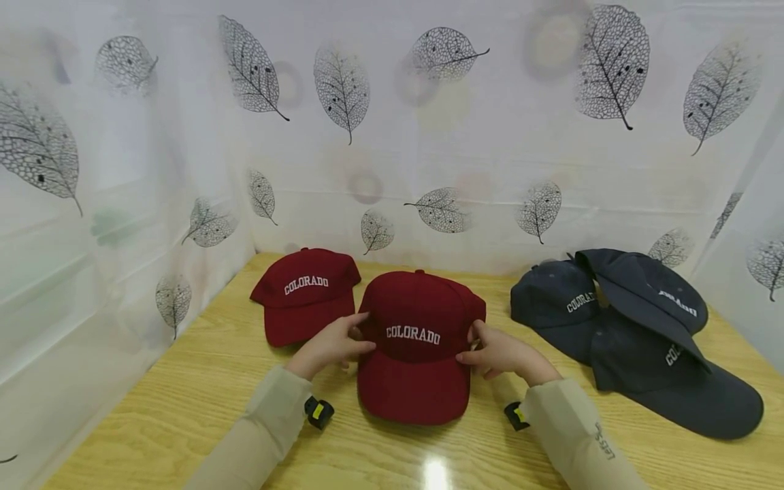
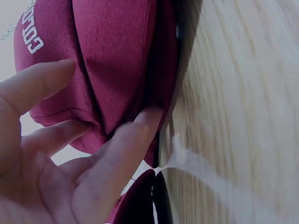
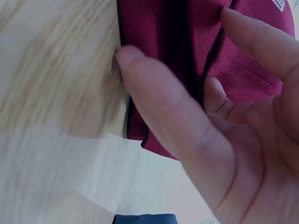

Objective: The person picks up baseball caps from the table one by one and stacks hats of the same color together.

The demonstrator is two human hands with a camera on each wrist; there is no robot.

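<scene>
A dark red baseball cap (image 1: 416,316) with white COLORADO lettering rests upright on the table, its brim toward me. My left hand (image 1: 333,344) touches the cap's left side, thumb near the brim seam. In the left wrist view the fingers (image 2: 46,79) lie spread against the red fabric, one low by the tabletop. On the opposite side my right hand (image 1: 505,350) touches the cap, thumb by the seam. The right wrist view shows its fingers (image 3: 163,98) apart, one extended along the cap's lower edge.
A second red cap (image 1: 306,292) sits behind and left on the wooden table (image 1: 184,401). Several dark navy caps overlap at the right, one navy cap (image 1: 554,303) among them. A white leaf-print curtain (image 1: 392,156) hangs behind the table and along its sides.
</scene>
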